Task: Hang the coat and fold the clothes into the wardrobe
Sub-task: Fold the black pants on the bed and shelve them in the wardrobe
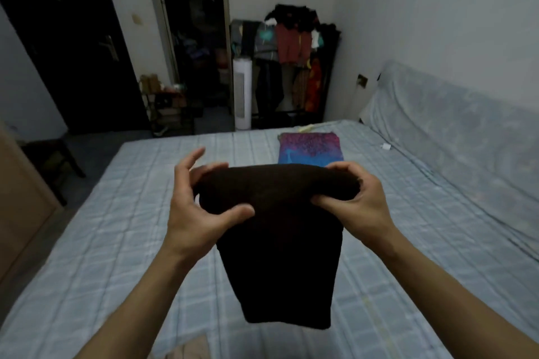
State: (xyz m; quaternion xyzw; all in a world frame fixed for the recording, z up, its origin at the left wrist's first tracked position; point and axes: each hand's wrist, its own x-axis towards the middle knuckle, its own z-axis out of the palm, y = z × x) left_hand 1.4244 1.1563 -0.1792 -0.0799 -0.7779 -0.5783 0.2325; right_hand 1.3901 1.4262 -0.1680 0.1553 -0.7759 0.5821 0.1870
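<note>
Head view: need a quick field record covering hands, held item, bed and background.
left hand: grips the top left of the dark garment, thumb on the front
right hand: pinches the garment's top right
dark garment: held up over the bed, hanging down from both hands
folded cloth: purple and blue, lying flat on the bed beyond the hands
clothes rack: in the far corner, loaded with clothes
white tower unit: upright, left of the rack
</note>
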